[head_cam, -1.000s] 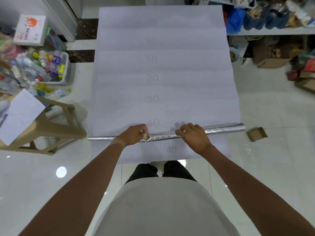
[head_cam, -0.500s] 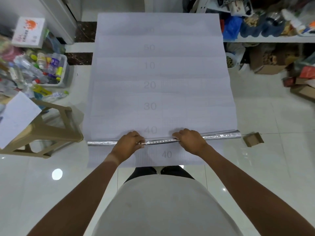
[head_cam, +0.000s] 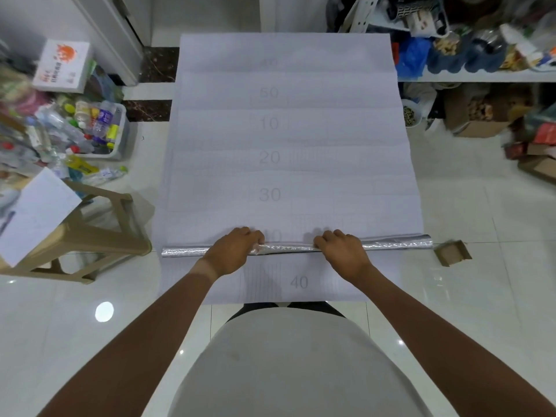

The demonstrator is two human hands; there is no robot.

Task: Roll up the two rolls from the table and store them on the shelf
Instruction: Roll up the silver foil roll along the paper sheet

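- Your left hand (head_cam: 231, 251) lies on the silver roll (head_cam: 296, 247), left of its middle, fingers curled over the far side and gripping it.
- Your right hand (head_cam: 341, 251) grips the same roll right of its middle, fingers curled over the top in the same way.
- The silver roll lies crosswise near your edge of the bench (head_cam: 388, 284), both ends sticking out past your hands; the stretch between your hands looks crumpled.
- The roll sits on a pale sheet (head_cam: 288, 130) printed with faint numbers, which runs away from you along the bench and also shows on your side of the roll.
- Whether the roll and the sheet are one piece cannot be told.
- A beige stool (head_cam: 99, 233) stands just left of the bench, with white paper (head_cam: 36, 215) lying on it.
- A tub of bottles (head_cam: 99, 130) sits on the floor further left.
- A small cardboard piece (head_cam: 451, 252) lies on the floor near the roll's right end.
- A cluttered shelf (head_cam: 481, 76) stands at the far right.
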